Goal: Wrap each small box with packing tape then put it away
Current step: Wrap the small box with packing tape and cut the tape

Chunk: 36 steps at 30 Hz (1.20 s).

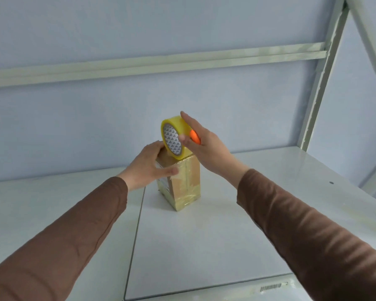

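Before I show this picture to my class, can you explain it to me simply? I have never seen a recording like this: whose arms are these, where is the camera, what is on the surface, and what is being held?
There is no machine here. A person wears a wide-angle camera on the head, looking forward and down, so the two arms in brown sleeves are the person's own. There is only this one view.

On the white shelf surface stands a small cardboard box, upright and already partly covered in shiny clear tape.

The left hand holds the box near its top to steady it. The right hand holds a yellowish roll of packing tape at the top of the box, together with something orange, which I cannot identify.

Behind are a pale wall and the shelf's metal frame.
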Available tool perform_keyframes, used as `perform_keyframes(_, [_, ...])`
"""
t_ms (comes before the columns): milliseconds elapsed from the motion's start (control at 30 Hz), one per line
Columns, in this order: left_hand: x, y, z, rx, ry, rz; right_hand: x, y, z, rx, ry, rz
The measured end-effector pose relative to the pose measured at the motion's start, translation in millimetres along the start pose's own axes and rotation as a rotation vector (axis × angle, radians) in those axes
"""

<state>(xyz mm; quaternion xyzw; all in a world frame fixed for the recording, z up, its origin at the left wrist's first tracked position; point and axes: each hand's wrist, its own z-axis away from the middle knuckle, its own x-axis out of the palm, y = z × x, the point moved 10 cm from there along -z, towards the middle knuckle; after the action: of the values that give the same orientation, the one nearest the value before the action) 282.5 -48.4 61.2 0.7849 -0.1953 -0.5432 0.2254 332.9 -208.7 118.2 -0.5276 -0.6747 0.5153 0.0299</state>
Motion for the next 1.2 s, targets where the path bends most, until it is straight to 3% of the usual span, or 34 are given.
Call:
perform_keyframes(233, [-2,-18,2,-0.046,0.163,-0.073,25,1,3,-0.002,-0.026,-0.047])
perform_keyframes(400, [4,-15,-1,-0.01,0.112,-0.069,9,-11,8,-0.002,0.024,-0.029])
perform_keyframes(533, [-6,-24,2,-0.065,0.155,-0.008,-14,-9,41,0.066,0.071,-0.205])
perform_keyframes(733, [3,-14,0,-0.043,0.038,-0.163,-2,28,100,0.252,-0.016,-0.12])
perform_keyframes(867, [8,-9,0,-0.028,-0.007,-0.227,7,52,120,0.321,-0.123,0.095])
perform_keyframes(1100, [10,-9,-5,-0.052,0.014,-0.064,25,64,121,0.386,-0.216,0.162])
perform_keyframes(1200, [-2,-9,-7,-0.123,0.032,0.154,7,45,105,0.343,-0.159,0.101])
